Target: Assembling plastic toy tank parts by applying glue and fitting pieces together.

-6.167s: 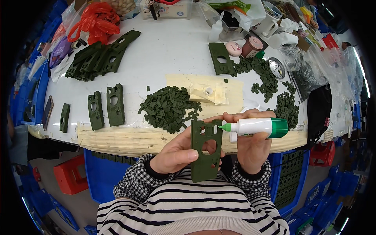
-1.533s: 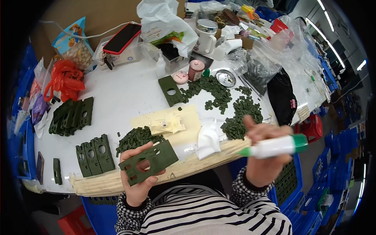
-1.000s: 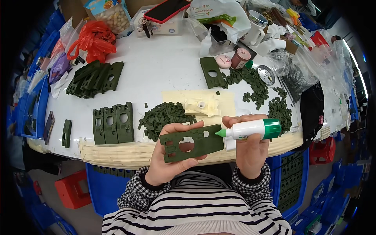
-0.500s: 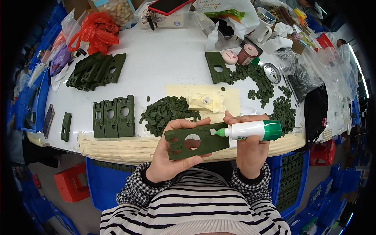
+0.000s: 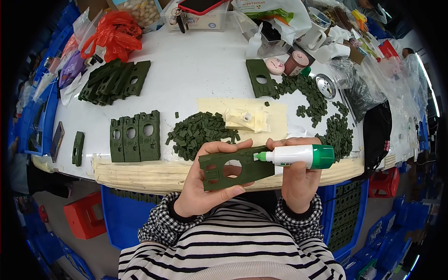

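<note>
My left hand [image 5: 212, 186] is closed around the edges of a dark green plastic plate [image 5: 256, 173] with a large round hole, held tilted above the table's front edge. In my right hand [image 5: 300, 184] lies a white glue bottle [image 5: 295, 155] with a green nozzle and green bottom end. The nozzle tip points left, at or just over the plate's upper right part, by a small pale patch. Beyond my hands, a heap of small dark green pieces [image 5: 200, 133] lies beside a cream-coloured block [image 5: 246, 120] with a round opening.
Three similar plates [image 5: 132, 136] lie side by side at left, with a pile of plates [image 5: 112, 84] behind. Another plate [image 5: 261, 78] is at back right, near more small pieces [image 5: 310, 100]. Cream padding [image 5: 140, 177] covers the front edge; a blue bin [image 5: 121, 219] sits below.
The plate and the nozzle tip have shifted slightly against each other, the tip a little higher on the plate. Both hands keep their holds.
</note>
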`<action>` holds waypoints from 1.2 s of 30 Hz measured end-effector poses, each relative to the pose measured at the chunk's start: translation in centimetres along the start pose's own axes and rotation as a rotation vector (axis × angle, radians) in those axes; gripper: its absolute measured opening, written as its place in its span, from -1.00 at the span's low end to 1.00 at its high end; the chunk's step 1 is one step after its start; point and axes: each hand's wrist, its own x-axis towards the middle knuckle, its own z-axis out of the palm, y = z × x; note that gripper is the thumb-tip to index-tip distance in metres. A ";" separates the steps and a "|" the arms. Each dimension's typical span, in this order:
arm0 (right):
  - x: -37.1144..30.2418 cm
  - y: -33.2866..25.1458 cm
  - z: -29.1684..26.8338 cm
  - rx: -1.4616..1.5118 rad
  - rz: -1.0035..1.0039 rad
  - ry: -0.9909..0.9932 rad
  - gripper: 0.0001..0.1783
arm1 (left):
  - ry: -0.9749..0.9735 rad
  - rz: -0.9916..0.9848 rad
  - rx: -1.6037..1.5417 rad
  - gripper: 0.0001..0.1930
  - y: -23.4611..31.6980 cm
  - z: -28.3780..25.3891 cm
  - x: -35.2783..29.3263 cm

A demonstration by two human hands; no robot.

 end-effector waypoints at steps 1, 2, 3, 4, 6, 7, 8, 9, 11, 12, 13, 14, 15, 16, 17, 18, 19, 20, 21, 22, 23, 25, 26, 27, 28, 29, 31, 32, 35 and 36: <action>0.0 0.0 0.0 0.001 -0.001 0.000 -0.56 | 0.000 0.000 0.002 -0.43 0.0 0.0 0.0; 0.0 0.0 0.0 0.000 -0.002 0.000 -0.56 | 0.002 -0.002 0.003 -0.43 0.0 0.0 0.0; 0.0 0.0 0.0 -0.002 -0.004 0.001 -0.56 | 0.004 -0.003 0.003 -0.43 0.0 0.1 0.0; 0.0 0.0 0.0 -0.003 -0.005 0.001 -0.56 | 0.006 -0.005 0.004 -0.43 0.0 0.1 0.0; -0.1 0.0 0.0 -0.006 -0.001 0.005 -0.56 | 0.010 -0.007 0.002 -0.43 0.0 0.1 0.0; -0.1 0.0 0.0 -0.007 0.001 0.007 -0.56 | 0.012 -0.007 0.001 -0.43 0.0 0.1 0.0; -0.1 0.1 0.0 -0.008 -0.004 0.006 -0.56 | 0.010 -0.007 0.002 -0.44 0.0 0.1 0.0; -0.1 0.1 0.0 -0.009 -0.009 0.004 -0.56 | 0.008 -0.006 0.002 -0.44 0.0 0.1 0.0; 0.0 0.1 0.0 -0.009 -0.009 0.005 -0.56 | 0.007 -0.007 0.000 -0.44 -0.1 0.0 0.0; 0.0 0.1 0.0 -0.008 -0.003 0.006 -0.56 | 0.008 -0.009 -0.002 -0.44 0.0 0.0 0.0; 0.0 0.1 0.1 -0.007 0.002 0.008 -0.56 | 0.009 -0.011 -0.003 -0.44 0.0 0.0 0.0; 0.0 0.1 0.1 -0.011 -0.003 0.006 -0.55 | 0.010 -0.012 -0.004 -0.44 0.0 0.0 0.0; 0.0 0.1 0.1 -0.014 -0.007 0.004 -0.55 | 0.010 -0.013 -0.005 -0.43 0.0 0.1 0.0; 0.0 0.1 0.0 -0.018 -0.012 0.002 -0.55 | 0.011 -0.015 -0.006 -0.43 0.0 0.1 0.0; 0.0 0.1 0.1 -0.015 -0.009 0.005 -0.55 | 0.013 -0.025 -0.004 -0.41 0.0 0.0 0.0; 0.0 0.1 0.1 -0.013 -0.005 0.007 -0.55 | 0.016 -0.036 -0.001 -0.39 -0.1 0.0 0.0; 0.0 0.1 0.1 -0.011 -0.002 0.009 -0.55 | 0.019 -0.046 0.001 -0.37 -0.1 -0.1 0.0; 0.0 0.1 0.1 -0.011 -0.004 0.008 -0.55 | 0.019 -0.046 0.001 -0.37 -0.1 -0.1 0.0; 0.0 0.1 0.1 -0.010 -0.006 0.007 -0.55 | 0.020 -0.046 0.000 -0.36 -0.1 0.0 0.0; 0.0 0.1 0.1 -0.010 -0.009 0.006 -0.55 | 0.021 -0.046 0.000 -0.36 -0.1 0.0 0.0; 0.0 0.1 0.1 -0.012 -0.009 0.005 -0.55 | 0.018 -0.045 0.002 -0.36 -0.1 -0.1 -0.1; 0.0 0.2 0.0 -0.015 -0.009 0.002 -0.55 | 0.012 -0.045 0.007 -0.37 -0.1 -0.2 -0.1; 0.0 0.2 0.0 -0.015 -0.009 0.003 -0.55 | 0.010 -0.042 0.008 -0.37 -0.1 -0.2 -0.1; 0.0 0.1 0.1 -0.015 -0.010 0.004 -0.55 | 0.007 -0.040 0.010 -0.37 -0.2 -0.2 -0.1; 0.0 0.1 0.1 -0.015 -0.011 0.005 -0.55 | 0.005 -0.037 0.011 -0.37 -0.2 -0.2 -0.1; 0.0 0.1 0.1 -0.017 -0.010 0.009 -0.55 | 0.003 -0.037 0.010 -0.37 -0.2 -0.2 -0.1; 0.0 0.0 0.1 -0.021 -0.008 0.016 -0.55 | 0.001 -0.036 0.008 -0.37 -0.2 -0.2 -0.1; 0.0 0.0 0.1 -0.021 -0.008 0.015 -0.55 | 0.000 -0.036 0.010 -0.37 -0.2 -0.2 0.0; 0.0 -0.1 0.1 -0.024 -0.005 0.014 -0.55 | -0.003 -0.033 0.015 -0.37 -0.1 -0.2 0.0; 0.1 -0.1 0.1 -0.027 -0.003 0.015 -0.55 | -0.004 -0.031 0.017 -0.37 -0.1 -0.2 0.0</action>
